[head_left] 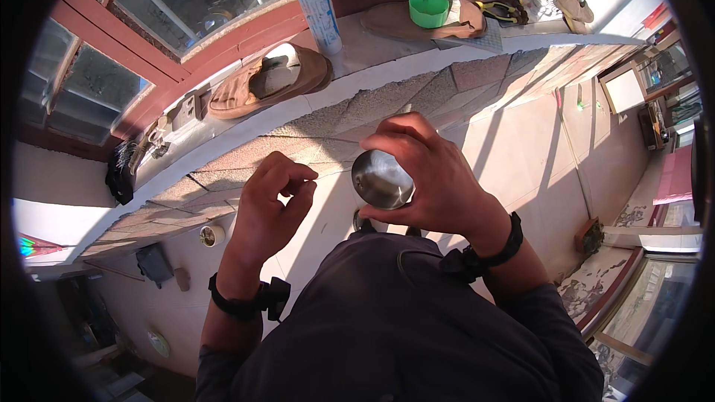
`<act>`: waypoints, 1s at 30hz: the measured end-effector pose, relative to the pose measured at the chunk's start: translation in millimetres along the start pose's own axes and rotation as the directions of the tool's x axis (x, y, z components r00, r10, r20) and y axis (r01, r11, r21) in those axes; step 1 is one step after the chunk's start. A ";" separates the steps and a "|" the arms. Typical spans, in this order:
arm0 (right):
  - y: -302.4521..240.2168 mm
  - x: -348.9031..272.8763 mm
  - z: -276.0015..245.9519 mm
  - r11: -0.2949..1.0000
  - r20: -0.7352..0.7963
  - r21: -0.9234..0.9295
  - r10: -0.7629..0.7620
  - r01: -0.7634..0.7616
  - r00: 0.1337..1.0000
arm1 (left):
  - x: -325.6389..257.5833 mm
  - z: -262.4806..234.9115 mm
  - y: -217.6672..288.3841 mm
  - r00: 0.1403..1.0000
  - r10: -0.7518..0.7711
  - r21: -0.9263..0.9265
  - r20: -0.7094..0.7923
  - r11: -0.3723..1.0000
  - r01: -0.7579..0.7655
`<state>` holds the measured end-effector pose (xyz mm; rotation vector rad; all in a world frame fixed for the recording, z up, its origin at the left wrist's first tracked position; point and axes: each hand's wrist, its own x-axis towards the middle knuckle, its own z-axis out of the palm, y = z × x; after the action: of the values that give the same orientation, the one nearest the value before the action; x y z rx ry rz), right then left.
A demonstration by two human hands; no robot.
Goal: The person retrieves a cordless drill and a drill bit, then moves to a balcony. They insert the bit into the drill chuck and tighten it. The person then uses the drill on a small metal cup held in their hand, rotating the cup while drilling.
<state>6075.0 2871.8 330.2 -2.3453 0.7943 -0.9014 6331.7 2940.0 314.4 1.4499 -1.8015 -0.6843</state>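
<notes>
A small round steel cup (382,179) is held in front of my body, its shiny inside facing up toward me. My right hand (439,179) is closed around its side, with the fingers over the far rim and the thumb at the near rim. To the left of the cup, and apart from it, my left hand (272,201) is held up with its fingers curled. Its thumb and forefinger come together in a pinch; whether anything tiny sits between them I cannot make out. Black bands circle both wrists.
Along the ledge stand a brown shoe (272,80), a white and blue bottle (316,7), and another brown shoe (383,21) beside a green plastic cup (429,9). Yellow-handled pliers (503,12) and a sneaker (542,1) lie farther right. A plant pot (211,235) stands on the floor.
</notes>
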 end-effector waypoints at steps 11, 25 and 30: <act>-1.0 -117.7 -84.4 0.997 -0.270 -0.066 0.024 -0.044 0.963 | 15.4 116.7 76.0 0.990 -0.070 -0.753 0.124 0.643 0.140; -10.1 -210.0 -133.6 0.984 -0.431 -0.102 0.088 -0.145 0.898 | 35.7 227.9 169.0 0.913 0.139 -0.921 0.384 -0.020 0.390; -13.3 -215.3 -137.2 0.980 -0.489 -0.115 0.085 -0.161 0.868 | 48.8 242.2 175.8 0.877 0.210 -0.891 0.432 -0.054 0.452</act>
<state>5849.7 2992.4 337.0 -2.1812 1.2346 -1.4432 6028.7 2925.3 313.2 0.2748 -0.7200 -2.0678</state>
